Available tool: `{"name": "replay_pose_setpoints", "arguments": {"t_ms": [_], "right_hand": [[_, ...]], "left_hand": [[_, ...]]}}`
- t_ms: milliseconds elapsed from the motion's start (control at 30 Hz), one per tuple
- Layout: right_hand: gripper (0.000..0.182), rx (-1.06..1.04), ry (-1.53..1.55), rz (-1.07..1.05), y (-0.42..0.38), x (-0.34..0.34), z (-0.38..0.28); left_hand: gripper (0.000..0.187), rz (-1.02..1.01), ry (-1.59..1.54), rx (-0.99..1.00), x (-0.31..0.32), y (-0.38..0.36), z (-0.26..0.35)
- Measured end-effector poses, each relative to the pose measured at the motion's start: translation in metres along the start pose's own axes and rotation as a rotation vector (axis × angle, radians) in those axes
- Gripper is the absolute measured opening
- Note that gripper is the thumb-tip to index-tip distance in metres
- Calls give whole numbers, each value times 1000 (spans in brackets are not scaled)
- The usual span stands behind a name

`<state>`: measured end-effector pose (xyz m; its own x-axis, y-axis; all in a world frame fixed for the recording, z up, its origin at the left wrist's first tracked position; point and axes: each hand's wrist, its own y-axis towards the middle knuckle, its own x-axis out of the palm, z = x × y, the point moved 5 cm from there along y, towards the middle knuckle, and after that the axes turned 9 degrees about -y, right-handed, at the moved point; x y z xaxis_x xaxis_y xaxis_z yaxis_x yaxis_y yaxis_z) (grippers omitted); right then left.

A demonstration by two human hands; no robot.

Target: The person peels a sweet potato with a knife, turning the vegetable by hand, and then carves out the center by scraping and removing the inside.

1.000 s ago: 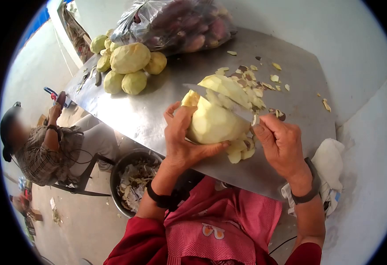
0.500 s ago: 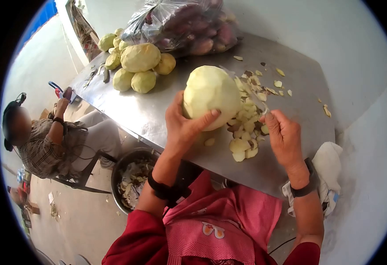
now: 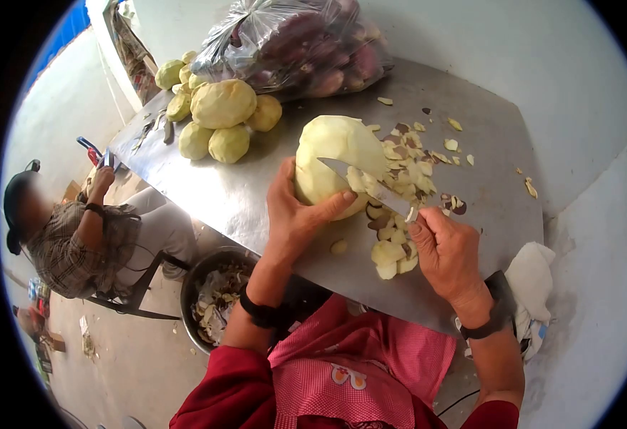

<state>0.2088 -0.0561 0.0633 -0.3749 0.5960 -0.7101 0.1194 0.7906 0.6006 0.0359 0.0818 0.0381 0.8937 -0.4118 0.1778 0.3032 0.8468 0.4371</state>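
My left hand (image 3: 295, 218) holds a large, round, peeled eggplant (image 3: 327, 143) from its left and underside, thumb across the front. Pale and smooth, the eggplant is raised over the metal table (image 3: 485, 236). A knife (image 3: 392, 200) is gripped in my right hand (image 3: 448, 254), its handle mostly hidden by the fingers. The blade points up and left, lying in front of the eggplant's lower right side, with pale slices clinging to it. Peelings (image 3: 413, 171), some with dark purple skin, lie heaped on the table behind and below the blade.
Several peeled eggplants (image 3: 224, 104) are piled at the table's far left, near a clear plastic bag (image 3: 306, 61) of purple eggplants. Below the table's left edge stands a basin (image 3: 187, 307) of scraps. A white cloth (image 3: 531, 279) is at right. Another person (image 3: 77, 243) sits at left.
My right hand has moved slightly down and left, and the knife blade now crosses the eggplant's front with slices on it. The eggplant sits slightly lower in view.
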Motion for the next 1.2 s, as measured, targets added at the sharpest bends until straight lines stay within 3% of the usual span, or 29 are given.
{"name": "replay_pose_setpoints", "arguments": {"t_ms": [33, 233, 300, 667, 967, 1033, 1100, 1167, 1200], "right_hand": [[22, 3, -2, -1, 1, 1, 1], [21, -37, -65, 27, 1, 3, 3], [21, 45, -188, 91, 4, 0, 15], [19, -66, -90, 31, 2, 0, -1], [20, 29, -234, 101, 3, -4, 17], [24, 201, -319, 76, 6, -13, 43], [28, 195, -301, 97, 6, -15, 39], [28, 214, -23, 44, 7, -12, 28], [28, 213, -23, 45, 6, -10, 29]], "left_hand": [[59, 9, 11, 52, 1, -1, 1], [63, 17, 15, 57, -1, -4, -1], [64, 16, 31, 62, -2, -7, -2], [74, -35, 59, 41, -1, -10, -7], [73, -27, 208, 78, -5, -9, -8], [71, -20, 222, 126, -4, -14, -8], [68, 1, 238, 171, -4, -17, -8], [68, -7, 317, 167, -5, -15, -7], [68, -7, 317, 168, -5, -14, -7]]}}
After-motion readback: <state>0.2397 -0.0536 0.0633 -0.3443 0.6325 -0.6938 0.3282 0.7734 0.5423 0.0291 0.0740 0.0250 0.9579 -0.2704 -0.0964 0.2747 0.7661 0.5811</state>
